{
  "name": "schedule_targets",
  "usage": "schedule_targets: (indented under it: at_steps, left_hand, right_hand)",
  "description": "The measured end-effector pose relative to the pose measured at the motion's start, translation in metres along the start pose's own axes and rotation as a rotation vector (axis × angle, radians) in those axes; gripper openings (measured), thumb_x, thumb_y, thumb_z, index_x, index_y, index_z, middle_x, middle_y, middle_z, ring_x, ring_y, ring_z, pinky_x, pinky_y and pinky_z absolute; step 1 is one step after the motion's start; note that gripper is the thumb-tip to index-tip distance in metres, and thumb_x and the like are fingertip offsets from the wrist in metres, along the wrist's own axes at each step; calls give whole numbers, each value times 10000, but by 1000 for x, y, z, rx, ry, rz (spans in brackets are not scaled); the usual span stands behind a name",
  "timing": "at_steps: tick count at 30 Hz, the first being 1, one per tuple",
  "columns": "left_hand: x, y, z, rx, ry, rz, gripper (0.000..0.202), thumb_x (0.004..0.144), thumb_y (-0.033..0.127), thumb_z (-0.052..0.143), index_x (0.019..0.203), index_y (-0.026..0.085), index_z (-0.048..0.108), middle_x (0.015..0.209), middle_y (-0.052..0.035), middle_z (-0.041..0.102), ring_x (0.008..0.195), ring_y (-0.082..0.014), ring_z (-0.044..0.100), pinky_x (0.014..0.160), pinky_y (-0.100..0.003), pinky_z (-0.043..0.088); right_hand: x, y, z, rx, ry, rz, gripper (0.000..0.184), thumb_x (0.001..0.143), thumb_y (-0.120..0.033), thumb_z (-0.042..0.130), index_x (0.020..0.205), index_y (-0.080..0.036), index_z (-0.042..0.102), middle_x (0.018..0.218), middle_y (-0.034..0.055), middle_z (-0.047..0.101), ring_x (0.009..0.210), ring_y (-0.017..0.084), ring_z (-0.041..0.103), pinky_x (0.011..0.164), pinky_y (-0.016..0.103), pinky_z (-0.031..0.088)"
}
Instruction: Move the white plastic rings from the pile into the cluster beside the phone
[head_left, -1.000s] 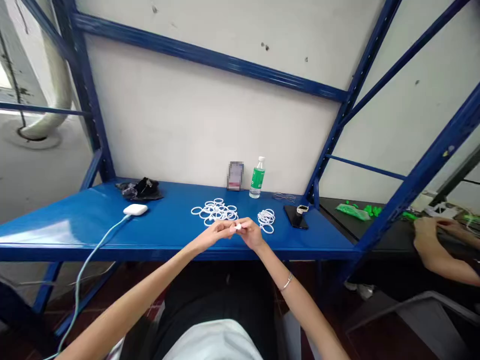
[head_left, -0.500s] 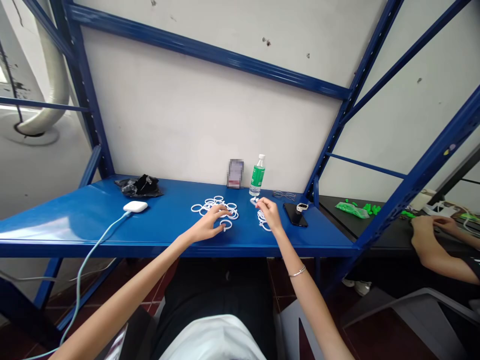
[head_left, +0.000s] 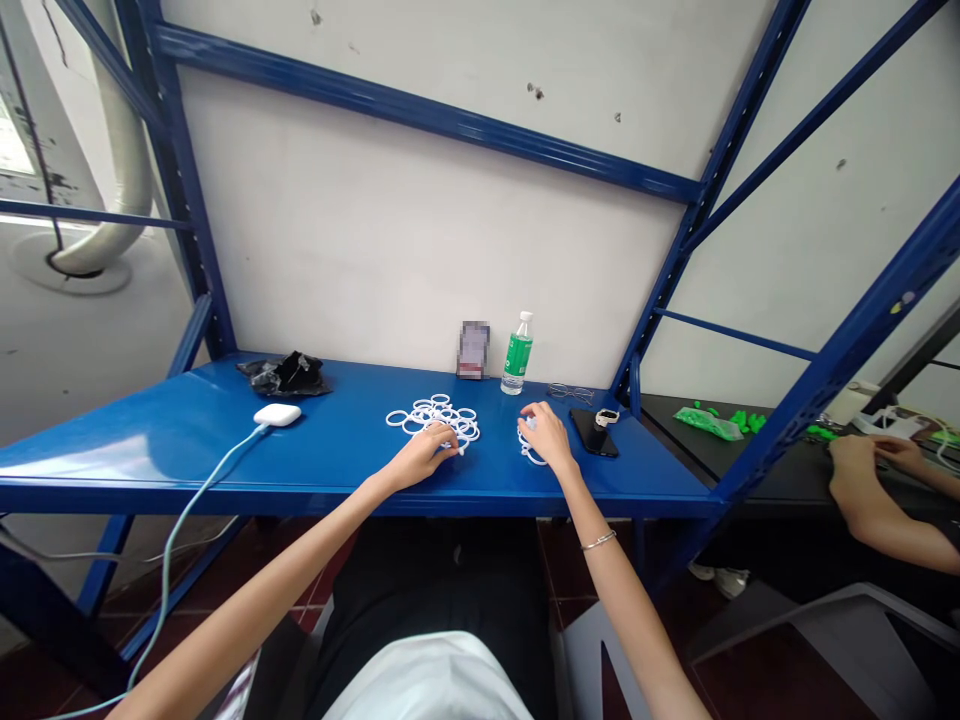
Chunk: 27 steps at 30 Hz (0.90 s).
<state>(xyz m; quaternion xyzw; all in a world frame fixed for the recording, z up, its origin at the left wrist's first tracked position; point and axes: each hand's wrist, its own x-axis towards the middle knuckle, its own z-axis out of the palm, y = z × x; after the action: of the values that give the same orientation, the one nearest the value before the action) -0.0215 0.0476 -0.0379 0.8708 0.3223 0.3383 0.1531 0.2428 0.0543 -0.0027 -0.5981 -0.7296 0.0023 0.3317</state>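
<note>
White plastic rings (head_left: 441,402) lie in a loose, overlapping pile on the blue table (head_left: 337,450). My left hand (head_left: 424,457) is at the near side of this pile, fingers curled and closed on a white ring (head_left: 461,452) that is mostly hidden by them. To the right, a smaller group of white rings (head_left: 534,458) lies partly under my right hand (head_left: 549,438). That hand's thumb and fingers are apart above the group, and nothing is plainly gripped between them.
A water bottle (head_left: 517,355) and a propped phone-like panel (head_left: 473,350) stand at the back. Glasses (head_left: 570,392), a black phone (head_left: 592,435) and a watch (head_left: 606,417) are right. A white charger case (head_left: 277,414) and black bag (head_left: 289,375) lie left. A co-worker's hands (head_left: 855,460) are far right.
My right hand has lowered to the smaller ring group, and the ring it pinched is no longer held up. My left hand has closed over the ring at the pile's near edge.
</note>
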Motion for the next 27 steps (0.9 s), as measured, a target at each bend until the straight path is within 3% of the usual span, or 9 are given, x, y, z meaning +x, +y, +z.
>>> schedule_targets:
  at_steps: [5,8,10,18,22,24,27]
  left_hand:
    - [2,11,3,-374,-14,-149,304,861,467,479,842,175,563,810,-29,607,735,-149,558,684,-263,431]
    - [3,16,5,-619,-32,-197,340,815,500,532,819,161,557,747,-13,582,661,-118,521,637,-241,410]
    - [4,17,6,-732,-61,-252,342,787,492,566,793,151,551,689,0,560,619,-101,489,610,-229,388]
    - [3,20,7,-998,-78,-371,396,787,421,529,519,184,359,461,74,240,471,-70,310,521,-235,321]
    - [3,24,8,-1069,-36,-371,444,777,445,500,498,199,257,465,72,188,438,-54,191,455,-234,264]
    - [4,27,7,-1072,-11,-363,448,792,458,467,510,202,231,474,68,186,437,-57,208,460,-236,293]
    - [5,27,2,-964,24,-324,371,819,418,436,541,190,345,512,37,318,513,-93,382,559,-259,409]
  right_hand:
    - [-11,-37,13,555,-383,-274,294,830,-410,568,1050,-214,577,1094,47,571,781,126,554,692,260,434]
    - [-18,-50,33,744,-561,-218,307,818,-474,573,899,-178,573,821,16,594,656,117,527,617,255,412]
    - [-21,-53,46,852,-621,-162,344,803,-506,579,776,-165,545,653,-20,529,570,98,471,573,247,371]
    - [-27,-62,55,1175,-764,-67,320,763,-469,604,693,-161,555,536,-65,309,527,77,238,522,257,195]
    - [-29,-65,58,1302,-753,-36,364,733,-417,610,551,-194,386,529,-63,254,536,88,199,540,273,205]
    - [-29,-65,59,1328,-699,-11,392,716,-407,613,535,-203,331,524,-62,243,535,91,202,544,273,220]
    - [-26,-64,57,1281,-620,-12,320,732,-422,596,579,-189,439,560,-41,340,551,98,277,563,267,266]
